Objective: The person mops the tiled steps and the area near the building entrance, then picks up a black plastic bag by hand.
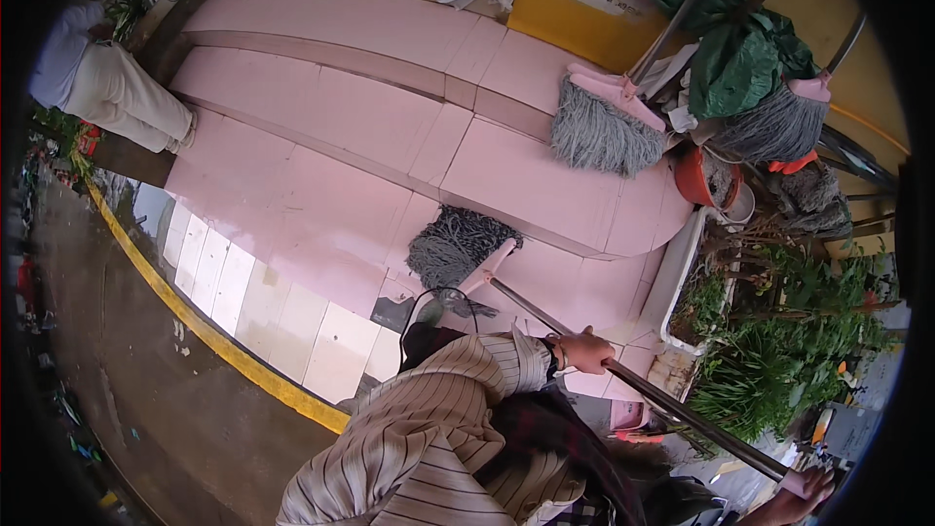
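A mop (456,244) with dark grey, wet-looking strands rests on the pink tiled step. Its pink head bar joins a long metal handle (691,419) that slants down to the lower right. Partway along this handle, my left hand (586,352) is wrapped round it, the arm in a striped sleeve (419,429). Close to the handle's upper end, my right hand (808,490) is closed round it near the picture's rim.
Two more mops, one light grey (604,131) and one darker (769,127), lean at the right beside a green bag (740,68) and a red bucket (703,180). Plants (779,351) grow behind a white-edged planter (679,282). Another person (122,88) stands far left.
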The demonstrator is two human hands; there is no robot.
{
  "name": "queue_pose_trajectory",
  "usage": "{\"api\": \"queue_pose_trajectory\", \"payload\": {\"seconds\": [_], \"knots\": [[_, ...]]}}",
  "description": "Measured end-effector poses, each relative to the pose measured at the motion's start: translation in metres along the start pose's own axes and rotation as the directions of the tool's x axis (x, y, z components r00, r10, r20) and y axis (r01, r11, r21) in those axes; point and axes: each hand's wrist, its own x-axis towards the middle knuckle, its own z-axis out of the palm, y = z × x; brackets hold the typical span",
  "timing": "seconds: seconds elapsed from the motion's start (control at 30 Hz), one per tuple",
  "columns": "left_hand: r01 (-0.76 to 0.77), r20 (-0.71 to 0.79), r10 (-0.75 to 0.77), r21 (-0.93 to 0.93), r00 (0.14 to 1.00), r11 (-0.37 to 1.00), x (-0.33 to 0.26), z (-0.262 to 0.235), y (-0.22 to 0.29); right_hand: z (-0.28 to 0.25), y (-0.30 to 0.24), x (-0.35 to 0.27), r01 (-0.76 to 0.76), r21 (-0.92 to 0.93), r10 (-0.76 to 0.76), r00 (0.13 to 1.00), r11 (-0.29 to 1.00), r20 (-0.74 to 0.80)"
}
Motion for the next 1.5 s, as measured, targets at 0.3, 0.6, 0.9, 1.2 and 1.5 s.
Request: {"api": "queue_pose_trajectory", "payload": {"seconds": [0.3, 0.6, 0.9, 1.2, 1.5], "knots": [[0.446, -0.405, -0.341, 0.200, 0.849, 0.873, -0.220, -0.174, -0.144, 0.193, 0.142, -0.093, -0.304, 0.253, 0.201, 0.910, 0.918, 0.362], [0.758, -0.827, -0.428, -0.003, 0.365, 0.652, -0.455, -0.261, -0.269, 0.392, 0.244, -0.237, -0.492, -0.056, 0.397, 0.626, 0.869, 0.671], [0.814, -0.736, -0.521, 0.069, 0.432, 0.577, -0.456, -0.232, -0.221, 0.360, 0.248, -0.199, -0.559, -0.075, 0.468, 0.604, 0.826, 0.646], [0.300, -0.343, -0.196, 0.283, 0.919, 0.911, -0.274, -0.187, -0.039, 0.207, 0.089, -0.047, -0.251, 0.169, 0.141, 0.862, 0.953, 0.487], [-0.268, 0.476, 0.238, -0.004, 0.846, 0.963, -0.125, -0.039, 0.096, 0.048, -0.160, -0.120, 0.239, -0.343, -0.226, 0.971, 0.908, 0.078]]}}
